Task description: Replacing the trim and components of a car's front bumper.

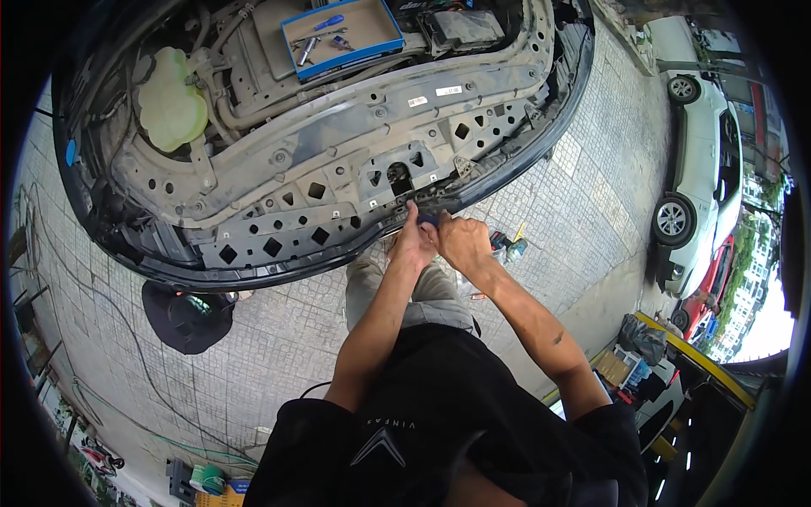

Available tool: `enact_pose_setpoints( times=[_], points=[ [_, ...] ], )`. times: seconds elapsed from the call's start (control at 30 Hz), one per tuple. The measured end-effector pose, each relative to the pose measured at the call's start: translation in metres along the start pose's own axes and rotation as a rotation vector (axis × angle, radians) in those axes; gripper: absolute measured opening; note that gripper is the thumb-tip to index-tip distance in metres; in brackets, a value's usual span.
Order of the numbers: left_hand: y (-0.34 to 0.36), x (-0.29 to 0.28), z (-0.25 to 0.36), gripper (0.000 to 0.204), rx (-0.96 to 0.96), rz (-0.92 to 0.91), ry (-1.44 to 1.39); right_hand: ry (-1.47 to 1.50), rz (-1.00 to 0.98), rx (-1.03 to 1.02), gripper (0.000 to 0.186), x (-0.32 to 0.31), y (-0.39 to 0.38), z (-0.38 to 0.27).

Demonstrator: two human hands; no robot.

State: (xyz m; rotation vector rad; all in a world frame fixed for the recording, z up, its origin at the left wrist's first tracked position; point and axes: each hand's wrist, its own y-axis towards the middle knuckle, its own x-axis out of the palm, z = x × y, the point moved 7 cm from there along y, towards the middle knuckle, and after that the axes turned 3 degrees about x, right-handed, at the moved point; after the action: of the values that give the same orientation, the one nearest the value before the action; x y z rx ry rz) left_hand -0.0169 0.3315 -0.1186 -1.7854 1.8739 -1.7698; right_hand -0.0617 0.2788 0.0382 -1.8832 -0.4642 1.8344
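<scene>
Both my hands are together at the front edge of a car with its hood area exposed, by the black front trim (pixel 372 247). My right hand (pixel 466 243) is wrapped round a dark blue handle (pixel 429 220), apparently of a hand tool; its working end is hidden. Right beside it, my left hand (pixel 410 245) is closed with the thumb pointing up toward the car; what its fingers hold is hidden. Just beyond the hands lies the metal front panel (pixel 338 173) with the latch opening (pixel 397 176) in it.
A blue-rimmed tray (pixel 397 46) with a blue-handled screwdriver (pixel 329 22) and metal tools rests on the engine bay. A person in a black hat (pixel 187 317) is low at the left bumper. A power tool (pixel 512 245) lies on the paving, right of my legs. White car (pixel 705 169) at right.
</scene>
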Motion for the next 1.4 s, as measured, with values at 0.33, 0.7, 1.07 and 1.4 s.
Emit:
enact_pose_setpoints(
  times=[0.33,0.7,1.07,1.4],
  points=[
    [0.006,-0.012,-0.007,0.043,0.084,0.245,0.174,-0.025,0.254,-0.256,0.046,-0.013,-0.015,-0.008],
    [0.012,-0.016,0.023,0.026,0.14,-0.08,0.163,-0.022,0.276,-0.16,0.047,-0.027,0.004,-0.023],
    [0.021,-0.06,0.054,0.032,0.07,-0.343,-0.17,-0.025,-0.045,-0.024,0.052,-0.034,0.02,-0.065],
    [0.013,-0.002,0.025,0.039,0.052,-0.063,0.275,-0.016,0.02,-0.046,0.042,-0.017,0.03,-0.034]
  ],
)
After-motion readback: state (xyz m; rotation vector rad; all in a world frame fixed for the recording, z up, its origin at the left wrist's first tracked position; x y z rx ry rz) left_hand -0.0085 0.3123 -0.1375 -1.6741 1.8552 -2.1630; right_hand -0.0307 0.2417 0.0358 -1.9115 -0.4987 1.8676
